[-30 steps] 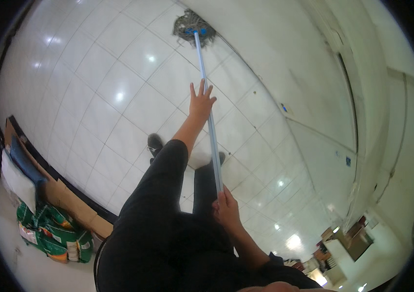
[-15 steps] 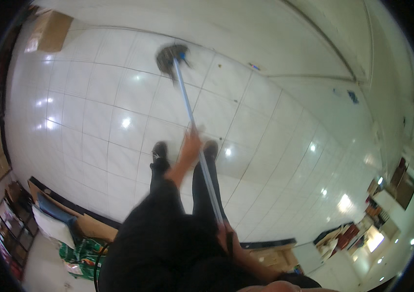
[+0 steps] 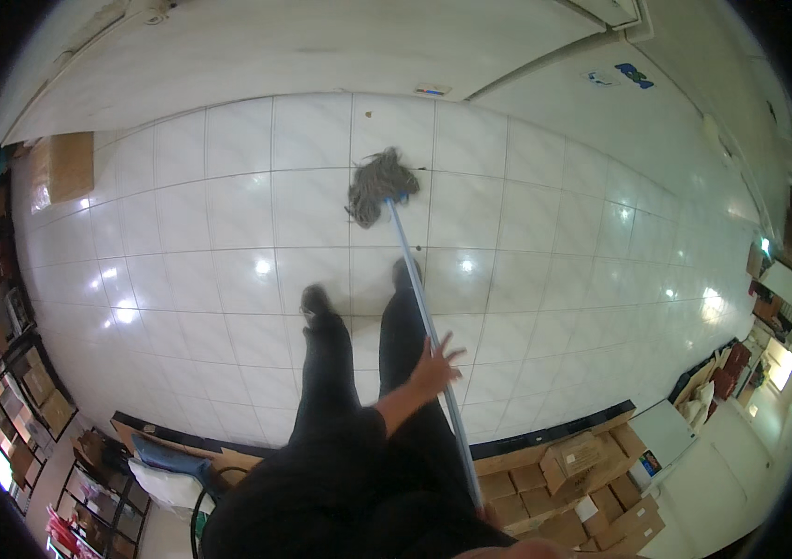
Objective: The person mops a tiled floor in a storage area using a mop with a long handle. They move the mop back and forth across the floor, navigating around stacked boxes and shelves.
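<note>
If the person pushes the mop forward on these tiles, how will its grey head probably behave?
The mop head looks like loose grey strands, so it is probably floppy and would drag and spread. The white tiled floor shines, so it likely glides easily. The long handle, touched by the left hand, seems stiff.

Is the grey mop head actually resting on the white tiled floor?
Touching. The head view shows the mop head spread flat on the tiled floor, no gap beneath its strands, with the blue handle slanting up from it.
</note>
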